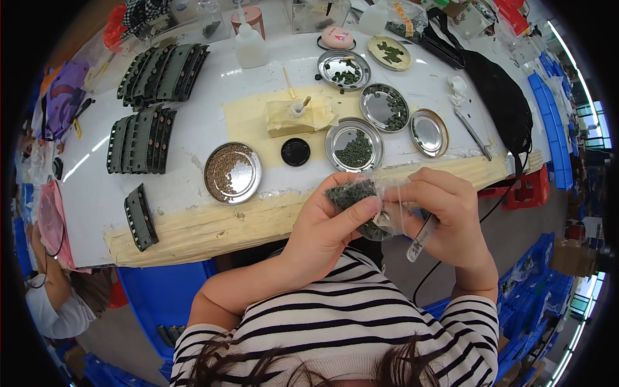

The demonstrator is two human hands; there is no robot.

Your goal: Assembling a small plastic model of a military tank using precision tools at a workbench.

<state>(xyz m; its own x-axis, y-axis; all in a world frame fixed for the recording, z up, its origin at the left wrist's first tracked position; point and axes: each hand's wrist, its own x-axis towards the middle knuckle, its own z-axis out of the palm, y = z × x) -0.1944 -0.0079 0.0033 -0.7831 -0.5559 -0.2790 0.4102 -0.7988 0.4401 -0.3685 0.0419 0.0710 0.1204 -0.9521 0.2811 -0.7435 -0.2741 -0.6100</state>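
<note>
Clear bag of dark green pieces [351, 193] pinched by the fingers of left hand [322, 226] and right hand [448, 203] at the table's [187, 184] near edge, slim metal tool [420, 241] also held in the right, green-filled dish [336, 134] set just beyond.

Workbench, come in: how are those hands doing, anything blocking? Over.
Left hand gripping clear plastic bag of small dark-green pieces. Right hand at bag's edge, also holding flat silver metal tool. Round silver metal dish just beyond, not blocking.
</note>
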